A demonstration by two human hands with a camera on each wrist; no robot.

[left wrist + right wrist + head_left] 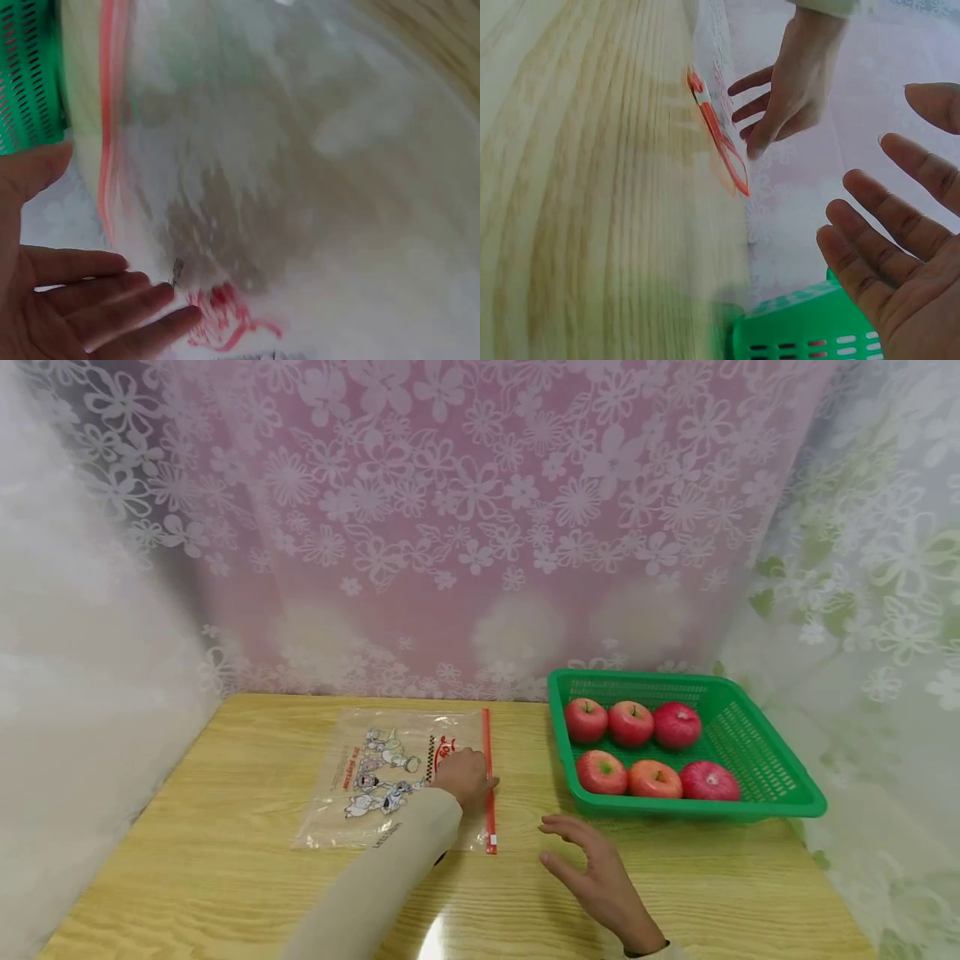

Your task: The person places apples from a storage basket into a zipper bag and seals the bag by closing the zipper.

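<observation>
A clear zip-top plastic bag (322, 802) with cartoon animals printed on it lies flat on the wooden table, its red zipper strip (489, 827) on the right side. Over the bag, beside that strip, is my left hand (463, 777). Its fingers (105, 315) are spread and fairly straight in the left wrist view, with the fingertips right at the red print. My right hand (596, 881) hovers above the table between the bag and the basket. In the right wrist view its fingers (889, 251) are apart and relaxed, with nothing in them.
A green plastic basket (772, 752) stands at the right of the table. Inside it several red apples (630, 723) sit in two rows at its left side. Floral curtains (465, 527) hang behind the table and along both sides.
</observation>
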